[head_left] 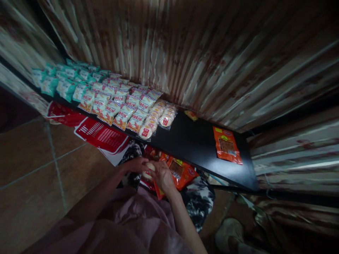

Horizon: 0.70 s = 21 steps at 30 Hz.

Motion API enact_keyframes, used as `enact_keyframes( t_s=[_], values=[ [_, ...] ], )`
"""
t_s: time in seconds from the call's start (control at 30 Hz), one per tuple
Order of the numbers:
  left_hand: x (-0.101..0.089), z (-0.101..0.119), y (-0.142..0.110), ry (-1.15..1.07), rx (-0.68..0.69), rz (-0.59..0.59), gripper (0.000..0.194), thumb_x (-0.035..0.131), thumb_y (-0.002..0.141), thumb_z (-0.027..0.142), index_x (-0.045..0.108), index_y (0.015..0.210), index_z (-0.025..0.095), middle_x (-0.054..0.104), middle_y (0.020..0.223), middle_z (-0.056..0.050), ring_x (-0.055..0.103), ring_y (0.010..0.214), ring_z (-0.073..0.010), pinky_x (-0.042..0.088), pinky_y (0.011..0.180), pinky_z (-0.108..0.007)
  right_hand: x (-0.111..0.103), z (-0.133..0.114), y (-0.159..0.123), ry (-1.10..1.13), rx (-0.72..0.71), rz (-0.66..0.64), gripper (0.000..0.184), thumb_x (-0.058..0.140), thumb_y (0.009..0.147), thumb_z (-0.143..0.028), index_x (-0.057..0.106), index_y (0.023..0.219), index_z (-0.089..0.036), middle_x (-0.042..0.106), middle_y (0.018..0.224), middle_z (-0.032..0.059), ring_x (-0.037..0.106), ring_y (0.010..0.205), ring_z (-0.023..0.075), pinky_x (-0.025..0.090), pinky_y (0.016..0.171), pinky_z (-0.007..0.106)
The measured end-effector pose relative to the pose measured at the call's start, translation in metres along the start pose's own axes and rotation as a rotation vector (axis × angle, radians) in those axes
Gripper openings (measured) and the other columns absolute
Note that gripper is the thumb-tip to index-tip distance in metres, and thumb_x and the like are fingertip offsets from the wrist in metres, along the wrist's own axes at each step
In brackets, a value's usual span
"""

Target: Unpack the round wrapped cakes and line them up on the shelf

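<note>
My left hand (137, 164) and my right hand (164, 177) meet over my lap, fingers bent around a clear-wrapped packet of round rice crackers (148, 170). Right beside them, orange snack bags (185, 174) lie in my lap, partly covered by my right hand. Beyond my hands, similar rice cracker packets (145, 132) lie in two short rows on a black shelf (182, 141). To their left stand rows of white and orange snack bags (124, 114), then teal snack bags (63, 86).
A single orange snack bag (227, 145) lies flat toward the shelf's right end, and a small yellow packet (191, 115) near its back edge. A patterned curtain (180, 53) hangs behind. Red printed packaging (102, 134) sits below the shelf's front edge, above the tiled floor (34, 165).
</note>
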<state>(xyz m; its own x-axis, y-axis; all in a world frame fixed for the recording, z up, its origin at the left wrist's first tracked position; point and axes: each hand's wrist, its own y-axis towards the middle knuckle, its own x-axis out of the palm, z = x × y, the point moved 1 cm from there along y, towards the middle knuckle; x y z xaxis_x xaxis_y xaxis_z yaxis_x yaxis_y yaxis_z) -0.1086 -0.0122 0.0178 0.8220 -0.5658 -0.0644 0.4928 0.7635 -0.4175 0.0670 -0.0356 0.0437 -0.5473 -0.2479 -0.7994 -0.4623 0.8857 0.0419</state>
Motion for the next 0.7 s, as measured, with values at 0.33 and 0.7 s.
enact_keyframes(
  t_s=[0.33, 0.7],
  values=[
    [-0.01, 0.004, -0.001, -0.213, 0.09, 0.197, 0.032, 0.062, 0.068, 0.032, 0.062, 0.096, 0.014, 0.065, 0.086, -0.002, 0.058, 0.076, -0.0138, 0.043, 0.069, -0.025, 0.001, 0.018, -0.001, 0.447, 0.431, 0.261, 0.03, 0.055, 0.078, -0.042, 0.065, 0.094, -0.018, 0.071, 0.08, 0.0049, 0.064, 0.068, 0.0189, 0.05, 0.063, 0.028],
    [0.021, 0.009, 0.014, -0.32, 0.087, 0.493, 0.027, 0.053, 0.073, 0.034, 0.06, 0.09, 0.014, 0.065, 0.083, -0.003, 0.06, 0.074, -0.0156, 0.045, 0.062, -0.025, 0.001, 0.014, 0.011, 0.84, 0.447, 0.275, 0.05, 0.056, 0.075, -0.061, 0.064, 0.095, -0.015, 0.07, 0.079, 0.0066, 0.063, 0.065, 0.0179, 0.051, 0.062, 0.027]
  ],
)
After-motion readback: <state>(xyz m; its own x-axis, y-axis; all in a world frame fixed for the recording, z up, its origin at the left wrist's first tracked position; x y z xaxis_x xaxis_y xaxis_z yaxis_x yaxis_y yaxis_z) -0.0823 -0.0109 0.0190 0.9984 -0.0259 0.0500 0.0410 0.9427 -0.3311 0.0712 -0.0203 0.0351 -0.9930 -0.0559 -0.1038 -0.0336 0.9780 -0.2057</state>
